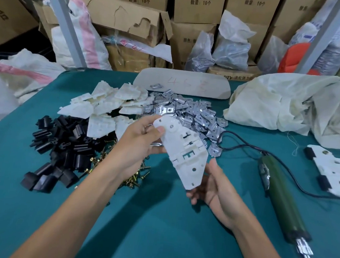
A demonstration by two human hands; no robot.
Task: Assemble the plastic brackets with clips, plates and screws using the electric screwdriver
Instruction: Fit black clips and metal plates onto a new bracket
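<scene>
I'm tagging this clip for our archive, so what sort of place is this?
Probably a small factory or workshop assembly bench: loose piles of white plastic brackets and metal plates on a green table, with stacked cardboard cartons behind.

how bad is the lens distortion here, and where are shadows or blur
Head view: wide-angle bowing tilts the grey posts and curves the table edge; soft arm shadows fall on its green cloth; the white bracket is sharp, background cartons softer.
</scene>
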